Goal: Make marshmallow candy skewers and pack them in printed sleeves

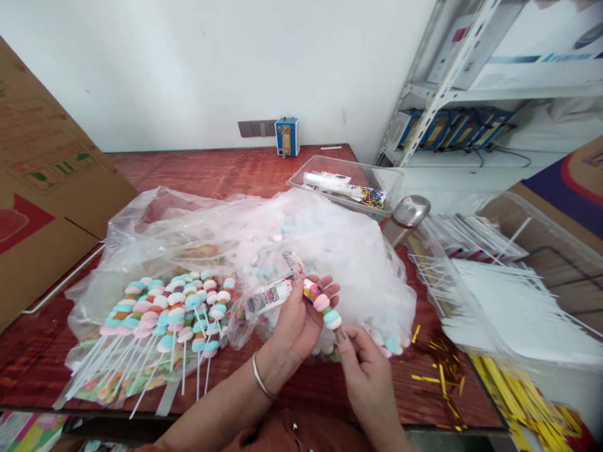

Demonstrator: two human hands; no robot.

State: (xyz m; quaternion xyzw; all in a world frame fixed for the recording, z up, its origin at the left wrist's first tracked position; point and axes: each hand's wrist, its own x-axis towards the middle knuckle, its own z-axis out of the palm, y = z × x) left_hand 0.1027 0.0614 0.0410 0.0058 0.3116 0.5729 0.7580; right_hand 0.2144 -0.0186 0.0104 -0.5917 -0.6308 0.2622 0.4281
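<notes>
My left hand (301,317), palm up with a bangle at the wrist, grips a small printed plastic wrapper (271,295) between thumb and fingers. A marshmallow skewer (327,311) in pink, green, blue and white lies across its fingers, its far end against or inside the wrapper's colourful part; which, I cannot tell. Below the lowest marshmallow, my right hand (370,367) pinches the skewer's lower end, with the stick mostly hidden by the fingers. To the left lies a pile of finished-looking marshmallow skewers (174,307) on white sticks.
A large clear plastic bag (348,257) of loose marshmallows spreads behind my hands. Beyond it are a clear tray (346,204) and a steel flask (406,220). A bin of white sticks (513,307) stands right, near gold twist ties (522,402). A cardboard box (51,182) is left.
</notes>
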